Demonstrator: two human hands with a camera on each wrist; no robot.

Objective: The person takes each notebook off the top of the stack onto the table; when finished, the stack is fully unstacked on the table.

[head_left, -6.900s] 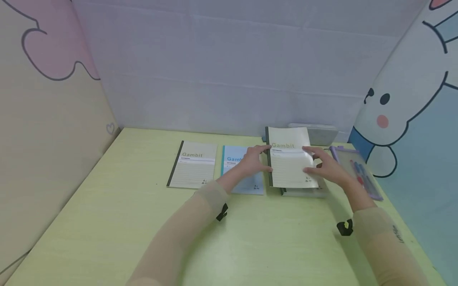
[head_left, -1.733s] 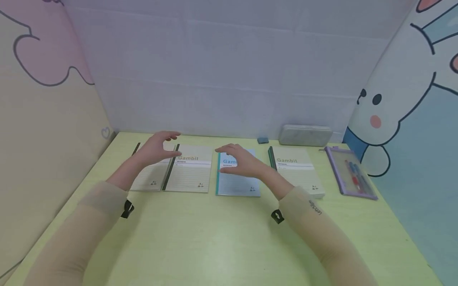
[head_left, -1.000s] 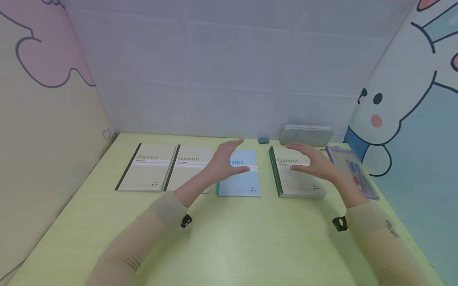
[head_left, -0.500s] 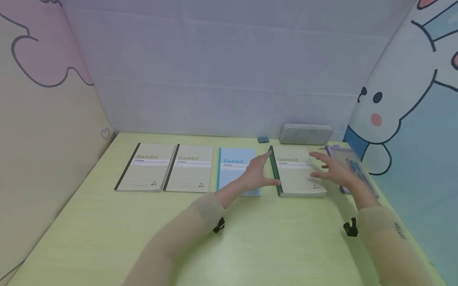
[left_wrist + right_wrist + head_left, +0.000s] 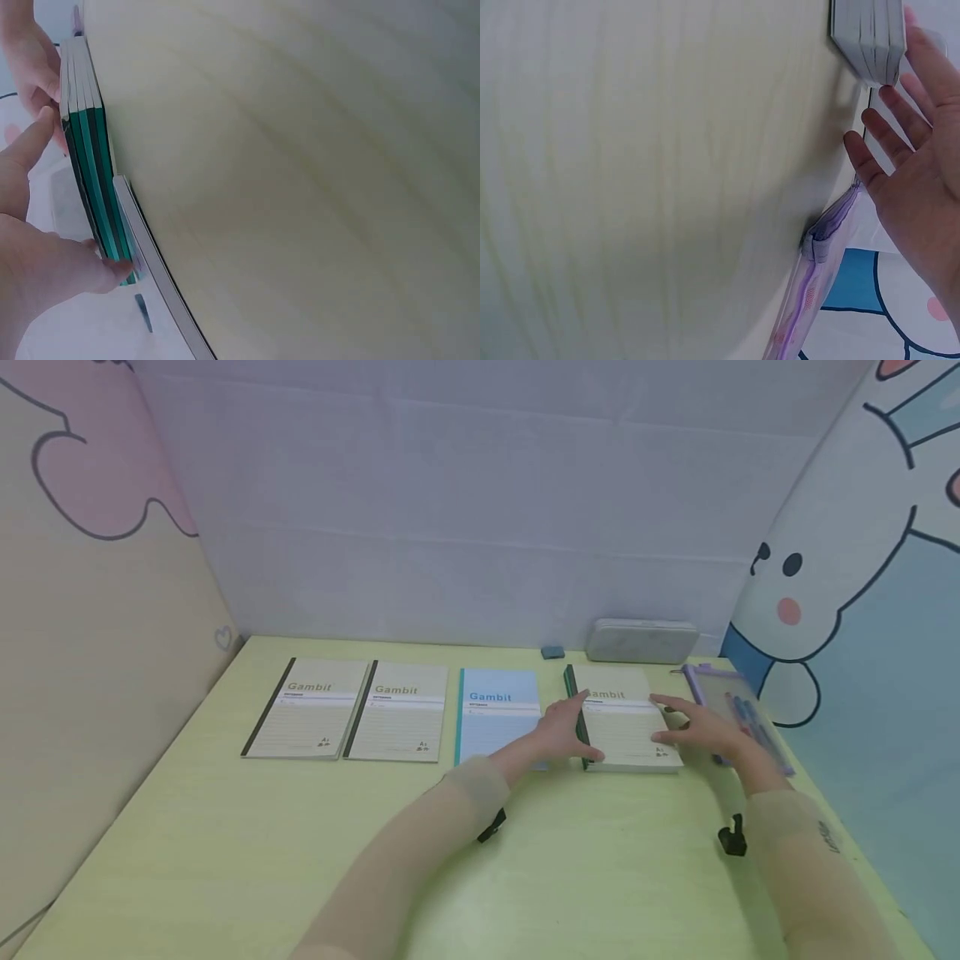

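Observation:
A stack of several cream Gambit notebooks (image 5: 630,739) lies at the right of the table, its green and dark spines (image 5: 97,184) facing left. My left hand (image 5: 561,731) is at the spine side, thumb over the near corner of the top cover and fingers along the spine. At the opposite edge, my right hand (image 5: 701,727) touches the top notebook with thumb and index finger; its other fingers extend loosely beside the page edges (image 5: 866,37). Left of the stack lie a blue notebook (image 5: 487,727), partly behind my left hand, and two cream notebooks, one in the middle (image 5: 397,718) and one farthest left (image 5: 303,718).
A purple-edged zip pouch (image 5: 701,685) with pens lies right of the stack, partly behind my right hand. A grey case (image 5: 641,641) and a small blue block (image 5: 552,652) stand behind, near the back wall. Cartoon-printed walls (image 5: 885,693) bound the sides.
The cream notebook lifted off the stack earlier now lies farthest left in the row. Both hands came back right from there, and their fingers have closed in on the stack's two sides.

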